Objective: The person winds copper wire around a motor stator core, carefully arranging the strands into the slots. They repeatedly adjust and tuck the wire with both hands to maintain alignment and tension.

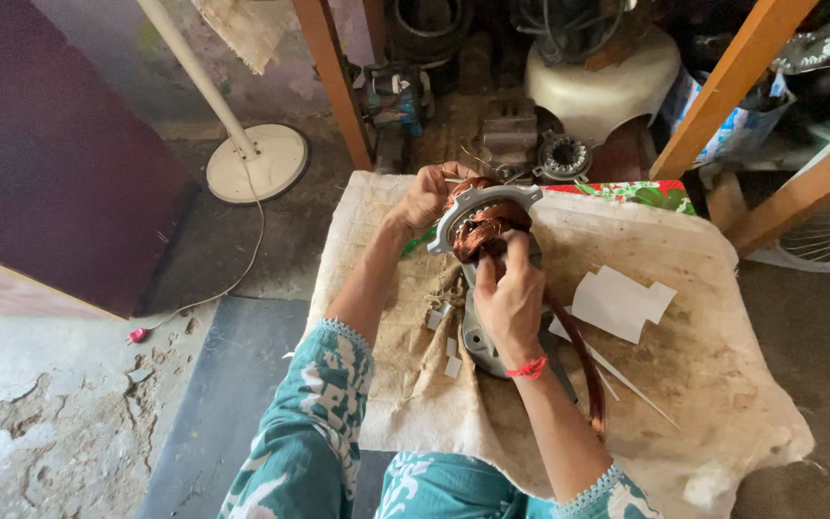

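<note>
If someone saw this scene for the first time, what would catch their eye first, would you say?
Probably the shiny copper wire coil at the centre, wound into a grey metal motor stator. The left hand grips its far edge, and the right hand presses on the coil. White paper pieces lie to the right on the cloth-covered table.

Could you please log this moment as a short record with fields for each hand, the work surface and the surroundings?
left hand: grips the far rim of the motor stator
right hand: presses on the copper wire coil
loose wire: a copper bundle trails toward the person
surface: cloth-covered table with white paper pieces
surroundings: white fan stand on the floor
</note>
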